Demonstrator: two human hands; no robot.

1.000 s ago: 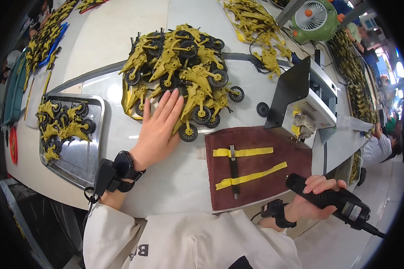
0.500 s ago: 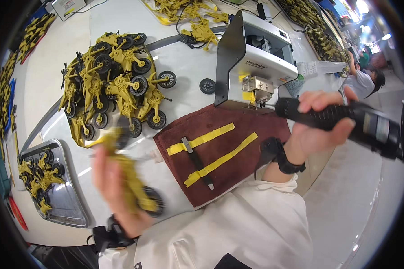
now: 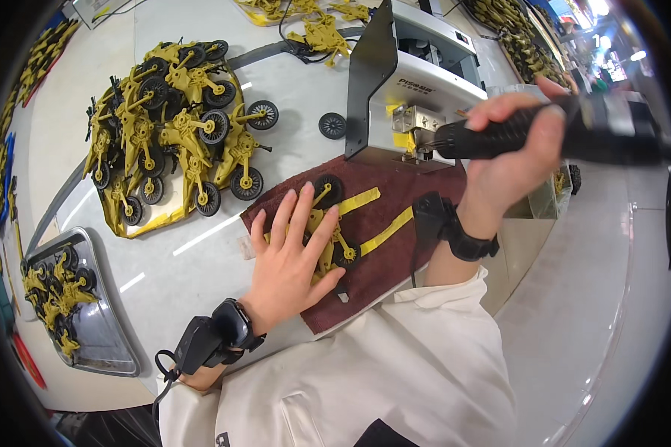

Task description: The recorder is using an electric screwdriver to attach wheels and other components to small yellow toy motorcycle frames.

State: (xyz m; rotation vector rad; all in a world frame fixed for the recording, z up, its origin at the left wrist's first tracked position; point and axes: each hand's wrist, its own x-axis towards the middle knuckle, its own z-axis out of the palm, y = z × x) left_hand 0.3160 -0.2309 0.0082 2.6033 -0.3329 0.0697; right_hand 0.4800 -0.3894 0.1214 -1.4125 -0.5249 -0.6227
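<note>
My left hand [image 3: 285, 261] lies with fingers spread over a yellow toy motorcycle [image 3: 329, 255] with black wheels. The toy rests on a dark red-brown cloth [image 3: 395, 257], partly hidden under my fingers. My right hand [image 3: 518, 153] is wrapped round the grip of a black electric screwdriver [image 3: 492, 138], held nearly level. Its tip is at the small metal block [image 3: 417, 121] on the front of a white and black screw feeder [image 3: 406, 82]; whether a screw sits on the tip is too small to tell. Yellow tape strips [image 3: 386, 229] cross the cloth.
A heap of yellow toy motorcycles [image 3: 138, 123] lies left of the cloth. A metal tray [image 3: 115, 328] with more of them stands at the lower left. One loose black wheel [image 3: 332, 125] sits beside the feeder. Yellow parts [image 3: 324, 37] lie at the back.
My left hand has moved right, bringing the toy motorcycle onto the cloth, and its fingers have spread over it. My right hand has brought the screwdriver's tip left to the feeder's block.
</note>
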